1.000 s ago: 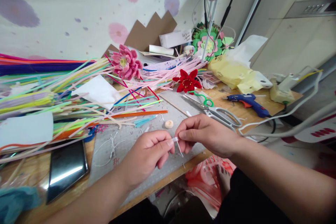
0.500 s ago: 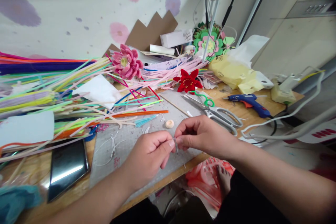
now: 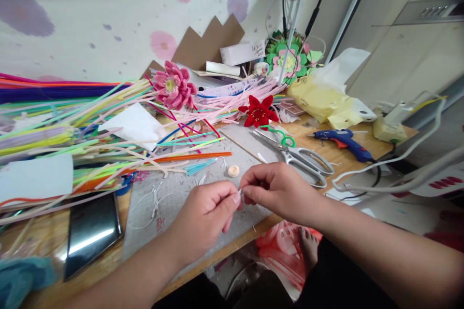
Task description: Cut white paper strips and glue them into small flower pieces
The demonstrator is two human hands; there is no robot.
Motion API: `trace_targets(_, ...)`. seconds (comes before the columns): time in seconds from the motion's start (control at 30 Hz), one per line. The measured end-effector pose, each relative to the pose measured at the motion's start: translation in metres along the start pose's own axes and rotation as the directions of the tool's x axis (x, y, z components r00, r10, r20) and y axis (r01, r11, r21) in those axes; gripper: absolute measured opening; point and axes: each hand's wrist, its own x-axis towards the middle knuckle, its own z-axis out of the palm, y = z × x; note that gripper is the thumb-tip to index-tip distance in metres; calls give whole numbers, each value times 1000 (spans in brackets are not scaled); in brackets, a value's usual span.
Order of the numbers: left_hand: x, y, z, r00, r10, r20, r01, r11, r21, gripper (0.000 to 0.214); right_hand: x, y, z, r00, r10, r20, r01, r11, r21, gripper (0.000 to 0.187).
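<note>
My left hand (image 3: 210, 212) and my right hand (image 3: 271, 190) meet above the front part of a grey cutting mat (image 3: 174, 231). Thumb and fingers of both are pinched together at one spot. Between the fingertips shows a small pale, thin piece (image 3: 241, 194), mostly hidden, whose kind I cannot make out. Just beyond the fingers, a small cream-coloured coil (image 3: 233, 171) lies on the mat. Silver scissors (image 3: 295, 157) rest behind my right hand, with a curled green pipe cleaner (image 3: 286, 141) by their blades. A thin wooden stick (image 3: 242, 146) lies left of the scissors.
Bundles of coloured pipe cleaners (image 3: 83, 125) cover the left side. A pink flower (image 3: 174, 85) and a red flower (image 3: 258, 111) lie at the back. On the right is a blue glue gun (image 3: 342, 141) with its cable. A black phone-like slab (image 3: 93, 231) lies front left.
My right hand's fingers have shifted slightly and curl more around the pinched piece. My left hand keeps its place. The view has moved a little.
</note>
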Motion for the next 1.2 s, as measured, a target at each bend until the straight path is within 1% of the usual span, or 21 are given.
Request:
trace_targets(0.07, 0, 1, 0, 1000, 5, -6, -5, 1000, 15, 32, -1, 1, 1, 999, -44, -23, 43, 998, -43, 12)
trace_targets(0.13, 1, 1, 0, 1000, 10, -10, -10, 1000, 20, 32, -1, 2, 1, 997, -72, -22, 71, 996, -54, 13)
trace_targets(0.23, 1, 2, 0, 1000, 5, -15, -5, 1000, 18, 33, -1, 3, 1, 997, -79, -25, 78, 996, -45, 14)
trace_targets(0.33, 0, 1, 1, 1000, 11, -15, -10, 999, 35, 34, -1, 2, 2, 995, -83, -57, 80, 995, -54, 12)
trace_targets(0.47, -2, 2, 1, 997, 71, -42, -65, 991, 115, 36, -2, 1, 5, 989, -110, -104, 103, 992, -66, 10)
trace_targets(0.6, -3, 4, 2, 988, 137, -76, -120, 973, 195, 34, -2, 2, 7, 975, -163, -152, 144, 981, -128, 9)
trace_targets(0.67, -3, 4, 1, 984, 159, -86, -137, 967, 214, 34, -3, 3, 10, 955, -232, -186, 198, 963, -185, 9)
trace_targets(0.7, -3, 3, 1, 982, 164, -89, -142, 965, 220, 34, -4, 4, 11, 937, -283, -206, 236, 945, -227, 10)
trace_targets(0.8, -3, 1, 2, 981, 167, -97, -141, 964, 224, 33, -6, 8, 14, 860, -446, -250, 339, 863, -375, 10)
trace_targets(0.83, -3, 0, 2, 981, 167, -102, -141, 965, 223, 33, -7, 10, 15, 841, -480, -250, 359, 840, -406, 11)
trace_targets(0.9, -3, -1, 2, 980, 167, -107, -140, 965, 220, 32, -9, 11, 16, 826, -510, -238, 383, 820, -426, 12)
trace_targets(1.07, -3, -3, 2, 978, 177, -114, -149, 964, 218, 32, -12, 9, 14, 839, -502, -208, 397, 828, -397, 13)
trace_targets(1.13, -3, -2, 2, 976, 190, -106, -162, 960, 228, 32, -11, 7, 12, 862, -460, -214, 366, 855, -366, 12)
trace_targets(1.2, -4, -1, 2, 974, 203, -96, -175, 955, 241, 33, -10, 4, 11, 897, -389, -209, 315, 895, -315, 11)
